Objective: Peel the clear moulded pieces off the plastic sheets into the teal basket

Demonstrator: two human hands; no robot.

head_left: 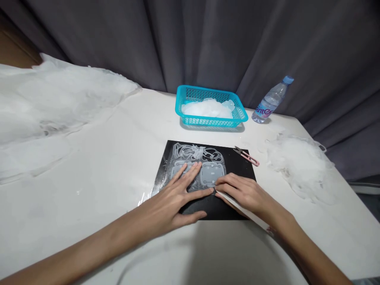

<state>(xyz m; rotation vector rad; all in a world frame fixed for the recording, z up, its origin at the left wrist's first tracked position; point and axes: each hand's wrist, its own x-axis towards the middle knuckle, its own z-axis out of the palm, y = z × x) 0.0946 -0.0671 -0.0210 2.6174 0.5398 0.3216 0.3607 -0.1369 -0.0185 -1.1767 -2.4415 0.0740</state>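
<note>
A clear plastic pack (212,174) lies on a black board (234,166). Inside it show two light grey rounded panels and a bundle of whitish cord at the far end. My left hand (178,196) rests flat on the pack with its fingers spread, covering much of the left panel. At the pack's near right corner my right hand (243,192) is closed, pinching the end of a thin white strip (255,218). The strip runs back beneath my right wrist. My left index fingertip almost meets the right fingertips there.
Pink-handled thread snips (247,156) lie across the board's far right edge. Behind stand a turquoise basket (212,121) of white filmy material and a water bottle (270,103). More white filmy material is heaped at left (59,99) and right (303,166). A grey curtain (204,47) hangs behind.
</note>
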